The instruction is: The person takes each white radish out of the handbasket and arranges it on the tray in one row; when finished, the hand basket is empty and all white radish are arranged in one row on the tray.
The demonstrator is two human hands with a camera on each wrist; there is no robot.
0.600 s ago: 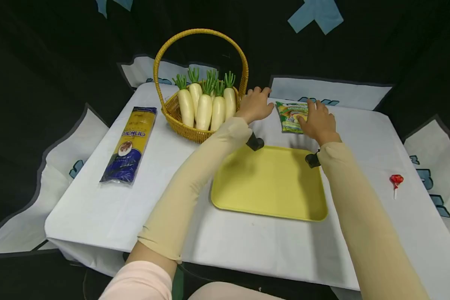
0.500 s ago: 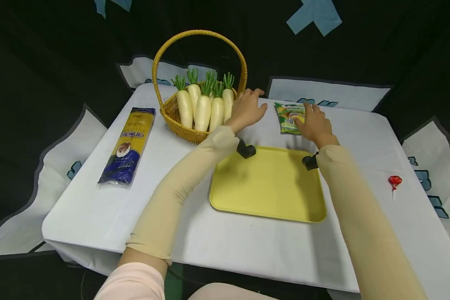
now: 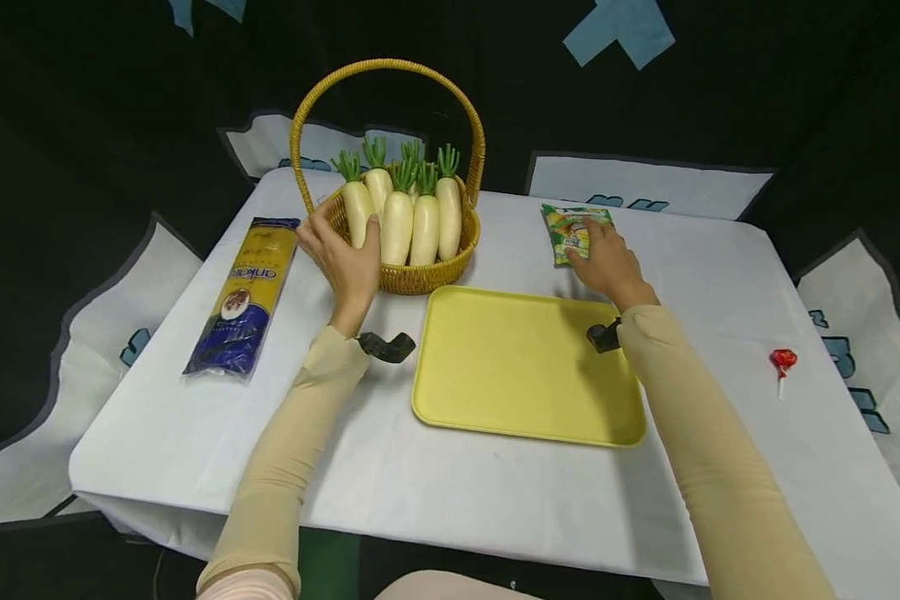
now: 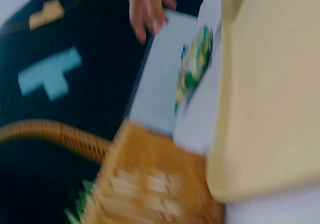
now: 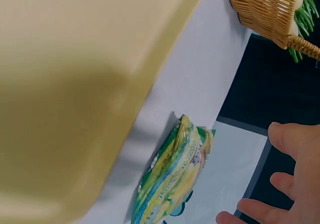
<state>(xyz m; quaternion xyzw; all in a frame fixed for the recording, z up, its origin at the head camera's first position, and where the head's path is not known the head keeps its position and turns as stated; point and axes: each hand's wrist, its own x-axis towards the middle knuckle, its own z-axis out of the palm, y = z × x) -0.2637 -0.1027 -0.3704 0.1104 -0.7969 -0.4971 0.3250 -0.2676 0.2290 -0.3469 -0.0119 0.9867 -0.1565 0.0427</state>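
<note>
My left hand (image 3: 350,265) is at the left front side of a wicker basket (image 3: 423,279), fingers spread and thumb apart; whether it touches the rim I cannot tell. Several white radishes (image 3: 397,225) with green tops stand in the basket, partly hidden by that hand. Over a green and yellow packet (image 3: 562,227) at the back of the table hovers my right hand (image 3: 611,265), its fingers loosely bent and gripping nothing. The right wrist view shows a gap between those fingers (image 5: 260,211) and the packet (image 5: 175,176). The left wrist view is blurred.
A yellow tray (image 3: 525,367) lies mid-table, between the arms. On the left is a long yellow and blue "ankara" bag (image 3: 243,296). A red lollipop (image 3: 783,362) lies at the right. The basket's tall handle (image 3: 390,64) arches above the radishes.
My left hand has swept left across the front of the basket, from its right side to its left. The right hand has shifted slightly left over the packet. The basket and packet appear unmoved.
</note>
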